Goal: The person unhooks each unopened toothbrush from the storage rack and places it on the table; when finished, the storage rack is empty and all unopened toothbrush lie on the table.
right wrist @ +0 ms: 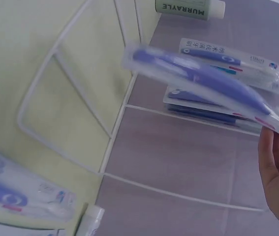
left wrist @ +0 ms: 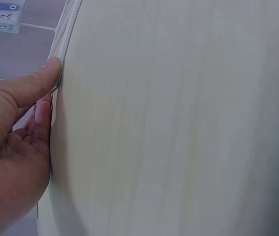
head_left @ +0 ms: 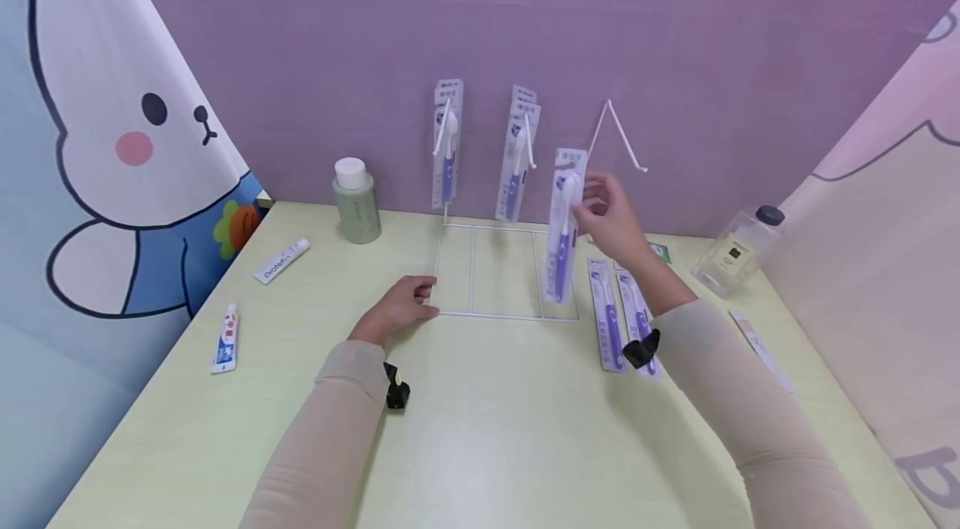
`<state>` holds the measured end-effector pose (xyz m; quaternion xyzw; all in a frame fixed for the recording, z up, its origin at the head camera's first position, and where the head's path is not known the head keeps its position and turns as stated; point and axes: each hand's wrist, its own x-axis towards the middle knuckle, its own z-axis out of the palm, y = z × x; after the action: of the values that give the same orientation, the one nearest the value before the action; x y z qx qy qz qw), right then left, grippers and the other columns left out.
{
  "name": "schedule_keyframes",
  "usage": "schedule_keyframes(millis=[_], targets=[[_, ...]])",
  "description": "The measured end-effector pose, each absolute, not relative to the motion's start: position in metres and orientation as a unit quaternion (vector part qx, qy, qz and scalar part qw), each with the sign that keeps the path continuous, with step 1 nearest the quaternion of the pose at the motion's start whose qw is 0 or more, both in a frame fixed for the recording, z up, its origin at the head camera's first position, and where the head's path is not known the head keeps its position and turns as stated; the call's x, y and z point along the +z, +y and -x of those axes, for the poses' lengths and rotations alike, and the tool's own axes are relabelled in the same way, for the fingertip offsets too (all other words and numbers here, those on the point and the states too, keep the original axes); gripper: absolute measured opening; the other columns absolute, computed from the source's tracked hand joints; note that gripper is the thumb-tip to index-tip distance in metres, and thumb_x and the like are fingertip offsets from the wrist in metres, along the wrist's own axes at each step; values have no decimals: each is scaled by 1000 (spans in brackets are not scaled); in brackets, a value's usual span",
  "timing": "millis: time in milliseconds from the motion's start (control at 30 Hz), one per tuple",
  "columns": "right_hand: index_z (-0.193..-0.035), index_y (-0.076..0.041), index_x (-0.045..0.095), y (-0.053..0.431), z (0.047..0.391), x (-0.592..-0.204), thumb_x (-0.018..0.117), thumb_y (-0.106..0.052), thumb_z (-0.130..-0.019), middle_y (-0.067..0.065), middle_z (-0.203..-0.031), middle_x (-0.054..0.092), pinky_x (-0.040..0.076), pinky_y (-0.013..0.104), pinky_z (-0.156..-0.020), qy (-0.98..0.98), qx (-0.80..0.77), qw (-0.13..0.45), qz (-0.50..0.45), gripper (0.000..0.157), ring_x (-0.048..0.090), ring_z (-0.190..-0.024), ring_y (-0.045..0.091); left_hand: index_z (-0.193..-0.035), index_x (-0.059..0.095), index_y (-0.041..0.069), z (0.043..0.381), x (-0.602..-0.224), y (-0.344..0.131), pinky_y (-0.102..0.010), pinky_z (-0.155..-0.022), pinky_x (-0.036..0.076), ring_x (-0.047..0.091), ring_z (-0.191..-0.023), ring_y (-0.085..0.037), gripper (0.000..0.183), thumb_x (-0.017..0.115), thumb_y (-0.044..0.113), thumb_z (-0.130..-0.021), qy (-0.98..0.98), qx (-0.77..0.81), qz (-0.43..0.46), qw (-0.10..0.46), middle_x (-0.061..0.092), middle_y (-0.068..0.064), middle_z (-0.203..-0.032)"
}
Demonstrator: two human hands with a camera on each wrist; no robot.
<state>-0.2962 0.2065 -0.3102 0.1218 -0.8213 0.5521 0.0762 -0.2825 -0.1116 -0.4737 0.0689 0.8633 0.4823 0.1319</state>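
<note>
My right hand (head_left: 613,221) pinches a packaged purple toothbrush (head_left: 562,242) by its side, upright in front of the right-hand hook (head_left: 628,147) of a white wire display rack (head_left: 510,316). In the right wrist view, my fingers (right wrist: 273,152) are at the brush-head end of the pack. My left hand (head_left: 401,304) grips the rack's front left corner, with the thumb (left wrist: 48,76) on the wire in the left wrist view. Packaged toothbrushes hang from the left hook (head_left: 447,179) and the middle hook (head_left: 529,150). Two more toothbrush packs (head_left: 609,329) lie right of the rack.
Behind the left hand stands a green bottle (head_left: 358,208) with a white cap. Two toothpaste tubes (head_left: 226,337) lie at the left. A clear bottle (head_left: 738,254) with a black cap and a slim pack (head_left: 761,350) are at the right. A purple wall (head_left: 360,79) backs the table.
</note>
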Motion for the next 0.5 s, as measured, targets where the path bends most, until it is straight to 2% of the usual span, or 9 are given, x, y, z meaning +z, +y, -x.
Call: schedule_keyframes(millis=[133, 367, 500], targets=[[-130, -10, 33, 223, 287, -319, 58, 1, -84, 16, -108, 50, 53, 39, -63, -815, 570, 30, -101, 54, 55, -87, 27, -132, 40, -3, 283, -475, -112, -35, -91, 38, 44, -101, -24, 59, 66, 0, -79, 861, 485, -76, 130, 48, -11, -108], [-132, -1, 25, 242, 272, -343, 51, 11, -82, 24, -108, 45, 53, 44, -63, -797, 595, -69, -81, 58, 55, -80, 28, -132, 39, -5, 283, -472, -113, -36, -93, 37, 44, -103, -25, 59, 66, -1, -79, 857, 490, -86, 133, 48, -13, -108], [-133, -1, 20, 250, 263, -362, 50, 10, -83, 25, -107, 43, 52, 47, -65, -785, 602, -128, -68, 60, 56, -77, 28, -132, 39, -5, 283, -471, -113, -36, -94, 36, 44, -104, -26, 59, 65, -1, -80, 860, 485, -87, 135, 48, -15, -111]])
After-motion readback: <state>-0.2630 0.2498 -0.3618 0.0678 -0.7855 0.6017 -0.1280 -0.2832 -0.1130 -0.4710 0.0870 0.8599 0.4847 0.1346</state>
